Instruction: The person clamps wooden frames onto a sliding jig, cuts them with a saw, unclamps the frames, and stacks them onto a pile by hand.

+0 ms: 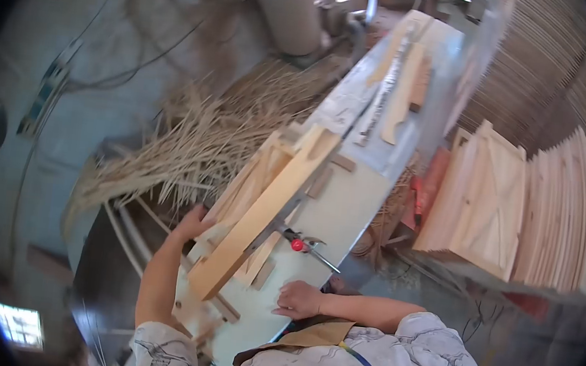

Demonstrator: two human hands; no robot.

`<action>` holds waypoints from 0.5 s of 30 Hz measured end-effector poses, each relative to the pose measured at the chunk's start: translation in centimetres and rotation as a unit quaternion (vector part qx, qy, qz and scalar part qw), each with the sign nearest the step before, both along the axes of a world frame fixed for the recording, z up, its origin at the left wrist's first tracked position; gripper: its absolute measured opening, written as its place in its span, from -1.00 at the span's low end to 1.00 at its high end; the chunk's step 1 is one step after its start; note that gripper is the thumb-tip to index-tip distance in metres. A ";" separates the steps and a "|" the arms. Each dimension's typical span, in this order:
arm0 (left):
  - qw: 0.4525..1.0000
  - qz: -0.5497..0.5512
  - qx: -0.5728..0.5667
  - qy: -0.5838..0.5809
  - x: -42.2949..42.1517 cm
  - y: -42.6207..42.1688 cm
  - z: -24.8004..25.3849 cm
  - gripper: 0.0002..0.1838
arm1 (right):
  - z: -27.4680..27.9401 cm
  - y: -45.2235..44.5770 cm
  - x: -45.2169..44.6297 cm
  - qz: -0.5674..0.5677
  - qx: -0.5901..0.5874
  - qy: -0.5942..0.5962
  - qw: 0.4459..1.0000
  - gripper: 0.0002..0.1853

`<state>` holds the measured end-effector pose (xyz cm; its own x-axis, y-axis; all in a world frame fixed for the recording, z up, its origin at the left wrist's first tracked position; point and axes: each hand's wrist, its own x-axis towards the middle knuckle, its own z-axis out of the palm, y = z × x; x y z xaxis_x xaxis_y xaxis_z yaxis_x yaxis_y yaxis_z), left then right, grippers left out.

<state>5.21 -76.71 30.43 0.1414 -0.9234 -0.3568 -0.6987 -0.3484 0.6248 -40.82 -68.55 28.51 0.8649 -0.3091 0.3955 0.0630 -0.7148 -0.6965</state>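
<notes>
My left hand (194, 222) reaches past a thick wooden beam (260, 219) to the near end of a pale wooden panel (254, 175). Its fingers are closed at the panel's edge and partly hidden. My right hand (298, 300) rests at the near edge of the worktable (336, 212), fingers curled, with nothing visible in them. Between the hands the beam lies across the table. A metal clamp with a red knob (297, 245) sits against the beam's near side. Short wood offcuts (263, 274) lie beside it.
Thin wood strips (192, 126) are heaped beyond the table. Stacked wooden panels (480, 203) stand to the right, near a red tool (417, 199). Long wood pieces (404, 94) lie at the table's far end. Cables (137, 70) cross the floor at left.
</notes>
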 end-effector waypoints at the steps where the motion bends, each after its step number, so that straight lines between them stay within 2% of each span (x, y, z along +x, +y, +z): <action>1: 1.000 -0.022 -0.005 0.004 -1.0 -1.4 0.4 -0.23 | -0.1 0.3 0.0 0.002 -0.001 -0.005 1.000 -0.50; 3: 0.973 -0.041 0.017 -0.225 -2.9 -2.1 2.0 -0.36 | -0.3 0.9 0.0 -0.008 -0.006 -0.002 1.000 -0.49; 4: 0.971 -0.014 0.041 -0.235 -6.8 -2.1 8.2 -0.47 | -0.3 1.3 0.1 -0.014 -0.006 -0.010 1.000 -0.49; 5: 0.973 -0.026 0.029 -0.229 -8.1 -1.2 10.6 -0.47 | -0.2 1.4 0.3 -0.020 -0.009 -0.018 1.000 -0.49; 7: 0.982 -0.037 -0.121 -0.137 -9.5 1.2 13.9 -0.53 | 0.0 1.6 0.4 -0.025 -0.014 -0.016 0.999 -0.48; 8: 0.962 -0.049 -0.142 -0.226 -10.8 2.5 16.0 -0.62 | 0.2 2.0 0.6 -0.018 -0.008 -0.024 1.000 -0.48; 9: 0.962 -0.046 -0.152 -0.222 -10.3 4.1 17.4 -0.62 | 0.8 2.6 0.9 -0.017 -0.018 -0.019 1.000 -0.48; 10: 0.940 -0.029 -0.195 -0.279 -9.4 5.5 18.5 -0.65 | 1.8 3.0 1.3 0.001 0.013 0.011 1.000 -0.48; 11: 0.911 -0.005 -0.236 -0.337 -8.0 7.0 20.1 -0.68 | 3.6 3.0 2.1 0.024 0.041 0.040 0.998 -0.48; 13: 0.880 0.052 -0.295 -0.369 -3.7 11.8 23.9 -0.71 | 13.0 3.6 4.5 0.078 -0.079 -0.017 0.994 -0.53; 15: 0.865 0.113 -0.397 -0.285 -0.6 17.8 28.9 -0.69 | 23.6 2.3 7.7 0.038 -0.232 -0.128 0.963 -0.64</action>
